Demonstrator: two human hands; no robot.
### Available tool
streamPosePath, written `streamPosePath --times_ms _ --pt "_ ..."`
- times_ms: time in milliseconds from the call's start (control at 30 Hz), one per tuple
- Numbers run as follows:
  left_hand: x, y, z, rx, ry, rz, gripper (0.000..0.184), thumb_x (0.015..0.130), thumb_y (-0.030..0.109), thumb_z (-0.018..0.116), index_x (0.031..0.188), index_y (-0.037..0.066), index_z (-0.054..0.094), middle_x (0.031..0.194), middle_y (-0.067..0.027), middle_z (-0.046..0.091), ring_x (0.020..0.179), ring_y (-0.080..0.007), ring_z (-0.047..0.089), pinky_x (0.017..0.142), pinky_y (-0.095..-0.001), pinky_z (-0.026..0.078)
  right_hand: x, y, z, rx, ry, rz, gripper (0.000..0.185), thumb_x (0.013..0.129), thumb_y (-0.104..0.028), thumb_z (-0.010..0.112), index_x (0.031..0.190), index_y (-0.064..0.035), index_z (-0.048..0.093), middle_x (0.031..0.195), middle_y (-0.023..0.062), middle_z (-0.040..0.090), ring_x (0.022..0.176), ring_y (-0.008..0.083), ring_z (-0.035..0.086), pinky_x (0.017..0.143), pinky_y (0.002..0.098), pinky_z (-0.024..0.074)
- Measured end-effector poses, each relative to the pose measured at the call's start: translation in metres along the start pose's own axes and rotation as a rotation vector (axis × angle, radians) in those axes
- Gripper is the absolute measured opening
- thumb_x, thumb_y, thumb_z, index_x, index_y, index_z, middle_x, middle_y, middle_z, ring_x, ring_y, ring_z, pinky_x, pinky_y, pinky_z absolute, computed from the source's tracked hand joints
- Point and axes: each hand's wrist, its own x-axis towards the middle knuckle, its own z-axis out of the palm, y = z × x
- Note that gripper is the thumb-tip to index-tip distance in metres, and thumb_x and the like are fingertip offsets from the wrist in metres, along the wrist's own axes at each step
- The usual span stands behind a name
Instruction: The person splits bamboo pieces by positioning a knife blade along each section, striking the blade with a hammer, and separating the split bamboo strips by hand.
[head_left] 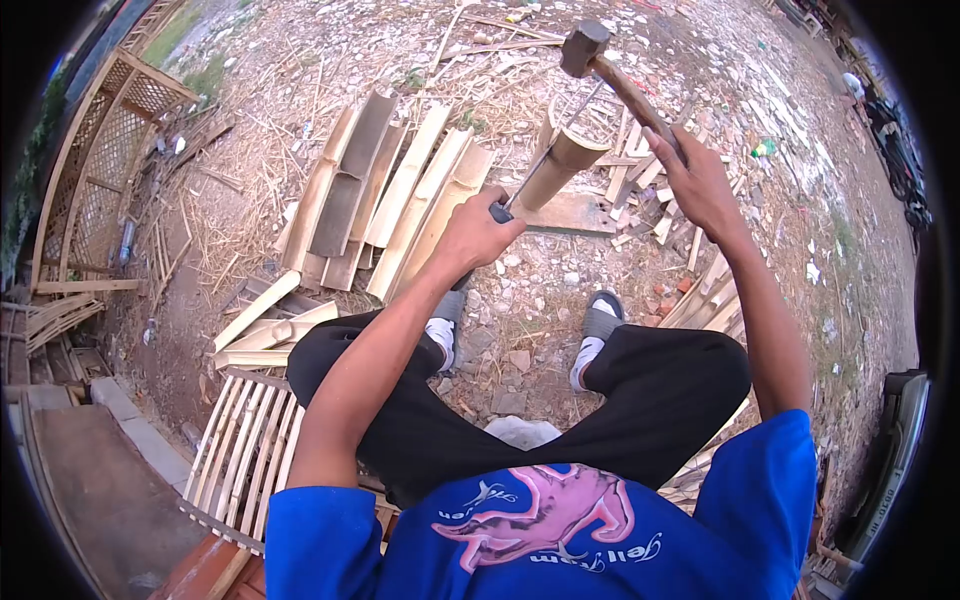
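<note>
My left hand (478, 232) is wrapped round the dark handle of a long blade (533, 176). The blade lies across the top of an upright bamboo piece (560, 172), which stands on a wooden board (572, 212). My right hand (697, 178) grips the wooden handle of a hammer (630, 98). The hammer's dark metal head is raised above and beyond the bamboo, apart from the blade.
Split bamboo pieces (350, 190) lie left of the upright bamboo. Short offcuts (665, 205) are piled to its right. A slatted bamboo rack (245, 455) is at the lower left, and lattice frames (105, 165) stand at the far left.
</note>
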Motion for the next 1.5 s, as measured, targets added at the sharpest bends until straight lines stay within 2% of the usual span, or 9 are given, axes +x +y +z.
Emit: streamPosePath --times_ms 267,367,500,667,867,933,1100,1367,1500 --pt "0.011 -0.01 -0.007 -0.002 -0.041 -0.019 0.048 0.076 0.032 0.068 0.107 -0.004 0.062 0.086 -0.0218 0.066 0.081 -0.031 0.066 0.076 -0.0394 0.05 0.0 -0.017 -0.008 0.809 0.344 -0.348 0.043 0.104 -0.044 0.047 0.087 -0.0061 0.058 0.058 -0.0063 0.043 0.045 0.0002 0.037 0.039 0.0178 0.025" --pt "0.009 -0.008 -0.001 0.02 -0.056 -0.011 0.049 0.076 0.034 0.067 0.106 -0.004 0.062 0.09 -0.0223 0.066 0.085 -0.0327 0.065 0.079 -0.0403 0.05 -0.016 0.049 0.045 -0.234 -0.152 -0.03 0.052 0.1 -0.048 0.049 0.096 0.002 0.06 0.071 0.0183 0.06 0.07 0.032 0.06 0.068 0.0477 0.0432" --pt "0.001 -0.017 0.01 0.032 0.001 -0.058 0.059 0.076 0.037 0.067 0.12 -0.002 0.061 0.103 -0.0237 0.068 0.098 -0.0373 0.065 0.087 -0.0408 0.05 -0.02 0.022 0.02 -0.006 -0.12 0.202 0.057 0.098 -0.053 0.05 0.098 0.0035 0.06 0.08 0.0184 0.06 0.075 0.0306 0.056 0.07 0.0438 0.0424" --pt "0.015 -0.008 0.001 0.038 -0.04 -0.046 0.054 0.076 0.038 0.066 0.112 -0.002 0.062 0.095 -0.0224 0.068 0.09 -0.0354 0.066 0.082 -0.0416 0.05 -0.001 -0.033 -0.061 0.36 0.221 -0.002 0.041 0.1 -0.047 0.055 0.091 -0.007 0.057 0.062 -0.0055 0.044 0.05 0.001 0.038 0.045 0.0174 0.0304" --pt "0.018 -0.002 0.003 0.034 -0.011 -0.023 0.043 0.077 0.037 0.065 0.094 -0.002 0.06 0.083 -0.0199 0.065 0.079 -0.0334 0.064 0.075 -0.0427 0.049 0.014 0.008 0.02 0.876 0.381 -0.295 0.041 0.102 -0.046 0.05 0.087 -0.0072 0.048 0.066 0.0006 0.047 0.05 0.0046 0.04 0.045 0.0205 0.0324" --pt "0.025 -0.008 0.003 0.018 -0.047 -0.047 0.042 0.077 0.036 0.065 0.093 -0.003 0.06 0.08 -0.0195 0.064 0.077 -0.0325 0.064 0.073 -0.0426 0.049 -0.009 0.053 0.074 0.178 0.079 0.019 0.057 0.099 -0.051 0.05 0.107 0.0033 0.062 0.071 0.0135 0.06 0.066 0.0216 0.059 0.062 0.039 0.0457" --pt "0.029 -0.033 0.016 -0.052 0.0 -0.155 0.048 0.075 0.036 0.069 0.104 -0.002 0.064 0.093 -0.0235 0.069 0.089 -0.0368 0.068 0.081 -0.0423 0.052 -0.009 0.064 0.103 0.072 -0.117 0.194 0.054 0.098 -0.051 0.051 0.102 0.0024 0.062 0.082 0.0246 0.065 0.078 0.0396 0.063 0.075 0.0471 0.0472" --pt "0.041 -0.02 0.015 -0.063 -0.02 -0.129 0.045 0.076 0.035 0.07 0.099 -0.003 0.062 0.092 -0.0215 0.07 0.088 -0.0336 0.068 0.082 -0.0403 0.052 -0.055 0.141 0.169 -0.213 -0.298 0.405 0.052 0.096 -0.048 0.051 0.107 0.0022 0.062 0.098 0.032 0.066 0.099 0.0485 0.063 0.087 0.0544 0.0488" --pt "0.036 -0.01 0.017 -0.339 -0.085 -0.209 0.039 0.085 0.025 0.068 0.106 -0.003 0.052 0.069 -0.0068 0.057 0.059 -0.0145 0.058 0.054 -0.0306 0.049 -0.088 0.201 0.202 -0.199 -0.159 0.617 0.052 0.094 -0.047 0.053 0.108 0.0026 0.061 0.102 0.0327 0.065 0.1 0.049 0.062 0.087 0.0543 0.0476"
